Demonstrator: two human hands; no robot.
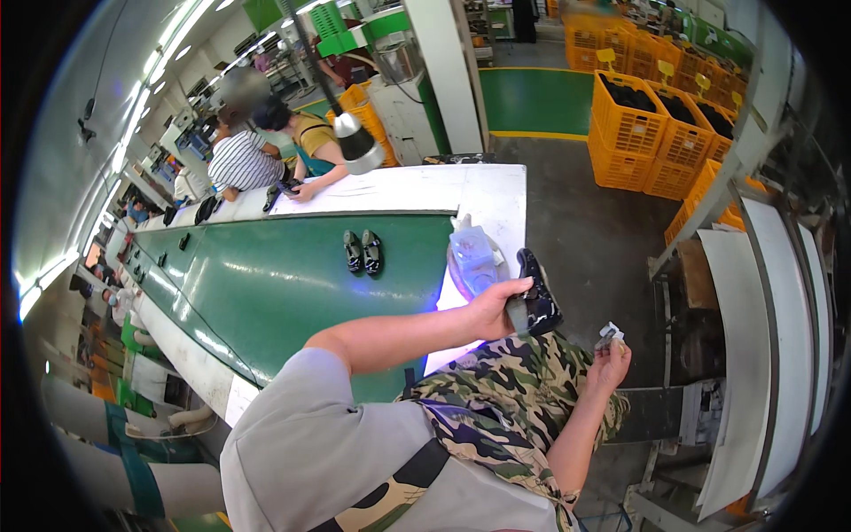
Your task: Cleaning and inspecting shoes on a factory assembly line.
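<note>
My left hand (498, 309) is closed round a black shoe (542, 306) with pale marks, held tilted over my lap just past the table's end. A greyish part of the shoe shows by my fingers. Lower and to the right, my right hand (608, 365) pinches a small crumpled white piece (610, 333), cloth or paper, apart from the shoe. Beside my left hand, a translucent bluish plastic bag or container (474, 257) rests on the white table end. A pair of dark shoes (363, 252) stands on the green belt (292, 293).
A lamp (357, 146) hangs over the white ledge (417, 188). Two people (244, 160) work along the far side, one holding a shoe. Yellow crates (625, 124) with black items stand at the back right. A metal rack with white panels (740, 355) rises close on my right.
</note>
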